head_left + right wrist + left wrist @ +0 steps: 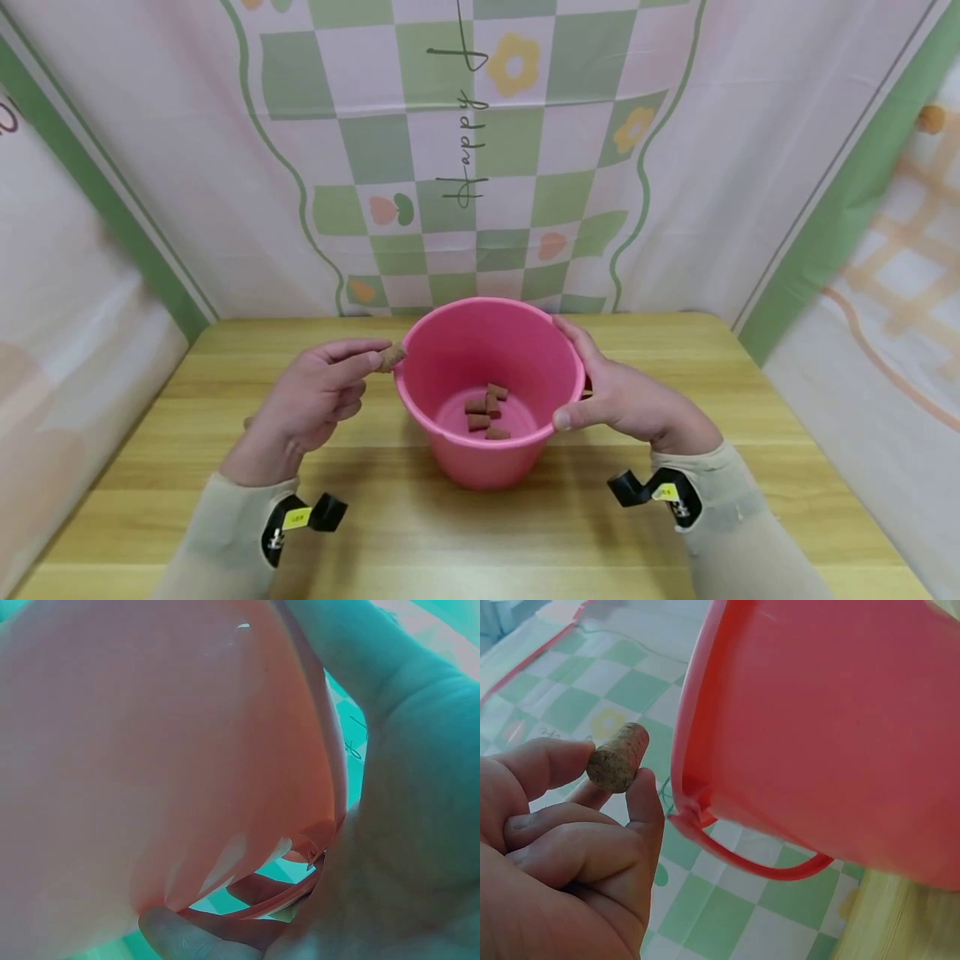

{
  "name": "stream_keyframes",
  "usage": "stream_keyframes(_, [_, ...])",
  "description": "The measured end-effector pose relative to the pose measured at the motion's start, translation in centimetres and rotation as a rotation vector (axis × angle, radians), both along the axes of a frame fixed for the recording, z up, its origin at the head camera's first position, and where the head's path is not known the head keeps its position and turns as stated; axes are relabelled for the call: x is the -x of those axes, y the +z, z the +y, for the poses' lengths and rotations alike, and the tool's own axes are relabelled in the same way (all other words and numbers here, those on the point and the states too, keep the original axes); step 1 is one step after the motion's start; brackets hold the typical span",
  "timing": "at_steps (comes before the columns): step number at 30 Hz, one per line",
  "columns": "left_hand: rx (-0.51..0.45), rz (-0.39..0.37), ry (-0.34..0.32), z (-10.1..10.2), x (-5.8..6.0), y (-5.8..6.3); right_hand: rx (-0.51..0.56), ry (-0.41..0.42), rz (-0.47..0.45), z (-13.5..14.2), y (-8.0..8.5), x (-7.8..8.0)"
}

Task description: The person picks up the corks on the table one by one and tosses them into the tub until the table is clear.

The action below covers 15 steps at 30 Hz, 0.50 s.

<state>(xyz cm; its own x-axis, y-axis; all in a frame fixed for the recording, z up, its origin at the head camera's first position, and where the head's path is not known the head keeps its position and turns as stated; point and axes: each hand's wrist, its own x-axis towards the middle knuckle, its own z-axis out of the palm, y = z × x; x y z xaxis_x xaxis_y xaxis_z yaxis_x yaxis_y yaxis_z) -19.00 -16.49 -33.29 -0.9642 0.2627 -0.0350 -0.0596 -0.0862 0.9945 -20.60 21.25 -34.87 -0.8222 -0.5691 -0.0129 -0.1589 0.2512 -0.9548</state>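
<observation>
A pink bucket stands upright on the wooden table, with several brown corks lying on its bottom. My left hand pinches another cork between thumb and fingertips, right at the left side of the bucket's rim. Its remaining fingers are curled in toward the palm. On the opposite side my right hand grips the bucket, thumb over the rim and fingers around the outside near a side handle. The left side handle hangs free in the left wrist view.
Behind the left wrist, a small brown piece peeks out on the table, mostly hidden. A checked green and white curtain hangs at the table's back edge, with more cloth on both sides. Each sleeve carries a black wrist camera.
</observation>
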Motion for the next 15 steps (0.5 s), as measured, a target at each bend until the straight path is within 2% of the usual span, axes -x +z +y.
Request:
stream_keyframes(4, [0.027, 0.02, -0.037, 0.6, 0.0, 0.1, 0.003, 0.002, -0.001, 0.0, 0.0, 0.0])
stream_keyframes(15, [0.044, 0.033, -0.068, 2.1, 0.3, 0.8, -0.001, -0.001, -0.001, 0.0, 0.0, 0.0])
